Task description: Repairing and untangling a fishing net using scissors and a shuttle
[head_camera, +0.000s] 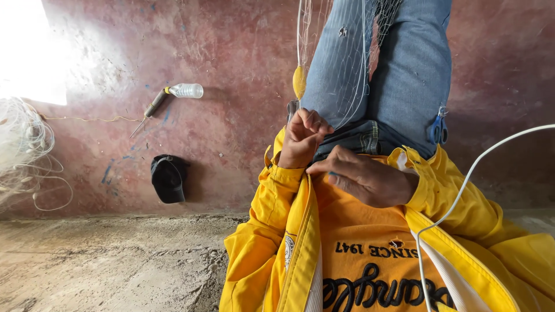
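Hands meet close against the wearer's waist, over a yellow jacket (277,231) that hangs open on a yellow shirt with dark lettering. The left hand (302,138) is clenched, its fingertips pinching strands of fine white fishing net (347,86) that runs away from it across the blue-jeaned legs (404,63). The right hand (364,176) lies just beside it, fingers curled loosely toward the same spot; whether it grips any mesh, I cannot tell. A yellow oval float (299,82) hangs on the net's edge just beyond the left hand, and small blue scissors (437,129) rest on the thigh beyond the right hand. A white cord (462,190) arcs past the right sleeve.

Left of the hands lies rough grey concrete floor (115,260), meeting a worn reddish surface (231,69) with blue paint flecks. On it, well apart from the hands, sits a black cap (168,178); farther off, a clear plastic bottle (188,91) touches a slim tool (151,108). More pale net (26,150) heaps at the far left under glaring light.
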